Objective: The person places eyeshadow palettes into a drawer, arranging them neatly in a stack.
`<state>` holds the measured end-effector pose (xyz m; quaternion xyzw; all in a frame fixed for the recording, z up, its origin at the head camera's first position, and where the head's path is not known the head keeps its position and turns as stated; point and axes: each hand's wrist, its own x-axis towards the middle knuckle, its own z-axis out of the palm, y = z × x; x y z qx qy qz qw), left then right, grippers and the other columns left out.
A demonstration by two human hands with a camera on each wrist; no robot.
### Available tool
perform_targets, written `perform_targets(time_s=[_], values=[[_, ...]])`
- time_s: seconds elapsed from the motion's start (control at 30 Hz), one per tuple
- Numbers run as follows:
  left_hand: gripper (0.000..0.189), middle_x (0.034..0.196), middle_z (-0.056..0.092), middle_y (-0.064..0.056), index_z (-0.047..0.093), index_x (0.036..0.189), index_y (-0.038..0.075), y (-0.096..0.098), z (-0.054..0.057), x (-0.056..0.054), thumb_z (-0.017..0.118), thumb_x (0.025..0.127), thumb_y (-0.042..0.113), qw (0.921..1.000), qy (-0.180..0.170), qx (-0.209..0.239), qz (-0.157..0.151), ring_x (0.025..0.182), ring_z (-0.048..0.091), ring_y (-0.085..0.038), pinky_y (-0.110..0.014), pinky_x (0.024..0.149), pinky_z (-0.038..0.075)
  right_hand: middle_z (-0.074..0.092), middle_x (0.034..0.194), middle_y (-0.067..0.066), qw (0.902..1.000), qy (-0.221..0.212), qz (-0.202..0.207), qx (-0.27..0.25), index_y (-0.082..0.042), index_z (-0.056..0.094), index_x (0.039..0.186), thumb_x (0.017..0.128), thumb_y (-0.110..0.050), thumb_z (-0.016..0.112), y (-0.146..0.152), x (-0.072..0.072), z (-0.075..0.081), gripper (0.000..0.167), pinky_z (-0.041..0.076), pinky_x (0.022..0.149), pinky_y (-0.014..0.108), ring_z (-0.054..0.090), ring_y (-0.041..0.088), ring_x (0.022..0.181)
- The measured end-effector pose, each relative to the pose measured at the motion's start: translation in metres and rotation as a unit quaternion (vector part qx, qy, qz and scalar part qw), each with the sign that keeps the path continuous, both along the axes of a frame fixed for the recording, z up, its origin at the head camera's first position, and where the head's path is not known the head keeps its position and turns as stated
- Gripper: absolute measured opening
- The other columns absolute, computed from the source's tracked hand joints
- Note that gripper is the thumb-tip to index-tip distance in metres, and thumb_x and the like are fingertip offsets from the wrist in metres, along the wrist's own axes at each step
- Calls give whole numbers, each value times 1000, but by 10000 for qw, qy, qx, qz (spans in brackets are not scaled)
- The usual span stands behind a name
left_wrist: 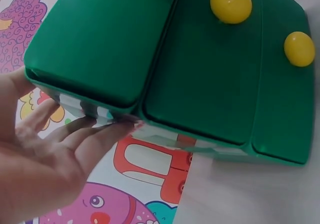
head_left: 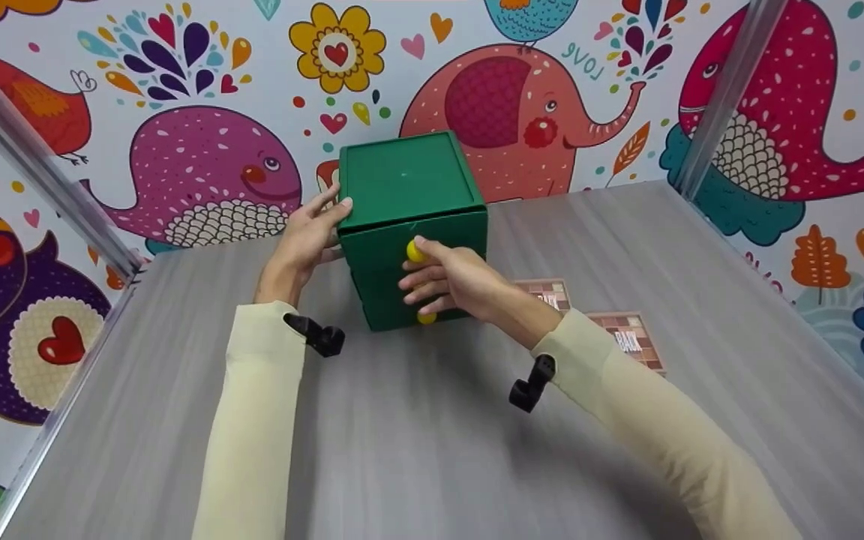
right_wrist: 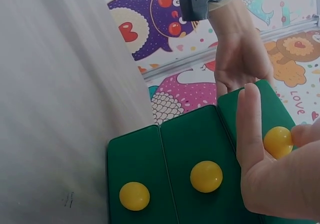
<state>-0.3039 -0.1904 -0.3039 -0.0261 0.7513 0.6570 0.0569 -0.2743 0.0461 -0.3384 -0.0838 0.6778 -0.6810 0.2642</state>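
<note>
A green box of three stacked drawers (head_left: 409,180) stands on the table, its front facing me. Each drawer front carries a round yellow knob, and the middle one (left_wrist: 231,3) and the bottom one (left_wrist: 299,49) show plainly in the left wrist view. My right hand (head_left: 469,281) pinches the top yellow knob (right_wrist: 278,142) between thumb and fingers, the other fingers spread in front of the lower drawers. Against the box's left side rests my left hand (head_left: 304,240), fingers extended along the wall and thumb at the top edge.
Two flat brown-and-pink checkered pieces (head_left: 623,341) lie on the grey table (head_left: 417,450) to the right, partly behind my right forearm. Panels printed with cartoon animals (head_left: 214,172) enclose the back and sides, with metal posts (head_left: 724,105) at the corners.
</note>
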Motion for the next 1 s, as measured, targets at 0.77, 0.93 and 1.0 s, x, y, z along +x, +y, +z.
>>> perform_targets(time_s=[0.77, 0.93, 1.0], values=[[63, 163, 33, -9, 25, 160, 33, 1, 0, 2, 52, 103, 41, 9999, -22, -111, 117, 138, 50, -40, -58, 111, 44, 72, 99, 7, 9998, 184, 89, -64, 0, 59, 129, 104, -53, 44, 8, 33, -4, 60, 62, 73, 28, 72, 16, 83], [62, 160, 36, -10, 23, 160, 32, 4, -1, 2, 51, 105, 38, 9999, -26, -112, 100, 139, 48, -40, -60, 111, 42, 72, 97, 6, 9997, 180, 55, -152, -1, 59, 126, 105, -51, 44, 11, 35, -6, 57, 61, 70, 26, 71, 15, 80], [62, 158, 38, -10, 23, 160, 32, 5, -1, 3, 50, 105, 38, 9999, -39, -129, 96, 140, 47, -41, -60, 111, 42, 72, 96, 6, 9997, 188, 34, -154, -1, 60, 124, 105, -50, 44, 12, 36, -7, 55, 61, 70, 26, 71, 15, 80]])
